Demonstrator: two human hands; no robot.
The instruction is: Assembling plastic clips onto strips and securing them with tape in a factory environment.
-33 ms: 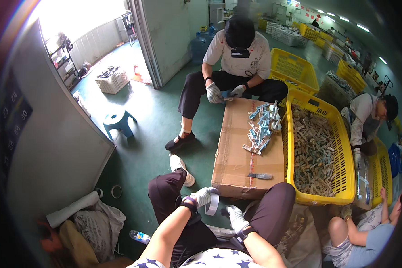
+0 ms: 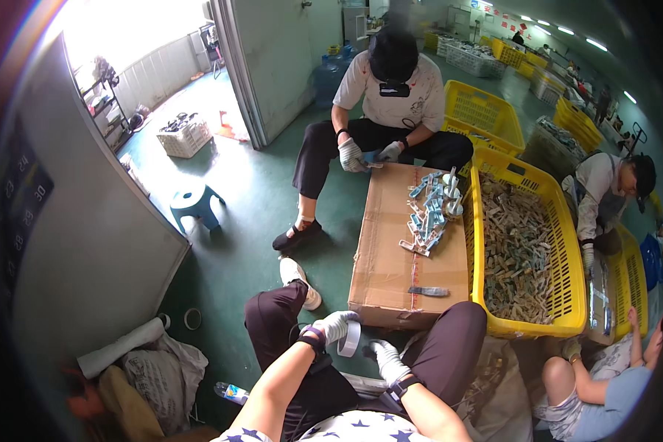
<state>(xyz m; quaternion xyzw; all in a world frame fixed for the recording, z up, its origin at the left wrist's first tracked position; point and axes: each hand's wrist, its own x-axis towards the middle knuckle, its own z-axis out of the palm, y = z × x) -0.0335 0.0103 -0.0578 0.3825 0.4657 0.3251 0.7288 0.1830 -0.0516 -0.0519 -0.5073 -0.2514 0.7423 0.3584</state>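
Note:
My left hand (image 2: pixel 334 326), in a pale knit glove, is closed on a roll of white tape (image 2: pixel 351 340) hanging below its fingers. To its right, apart from the roll, is my right hand (image 2: pixel 388 361), gloved with dark fingertips; its fingers reach forward and I see nothing in them. Both hands are above my lap, before the near edge of a brown cardboard box (image 2: pixel 379 243). On the box lies a heap of blue and white plastic clips (image 2: pixel 432 214) and a dark grey strip (image 2: pixel 429 292). A co-worker's gloved hands (image 2: pixel 352 155) hold a small blue piece at the box's far edge.
Right of the box stands a yellow crate (image 2: pixel 576 295) full of small clip-like pieces. Two other people sit beyond it. At left are a blue stool (image 2: pixel 197 204), a white sack (image 2: pixel 162 376), a white roll (image 2: pixel 121 346), a tape roll (image 2: pixel 192 318) and a bottle (image 2: pixel 232 392).

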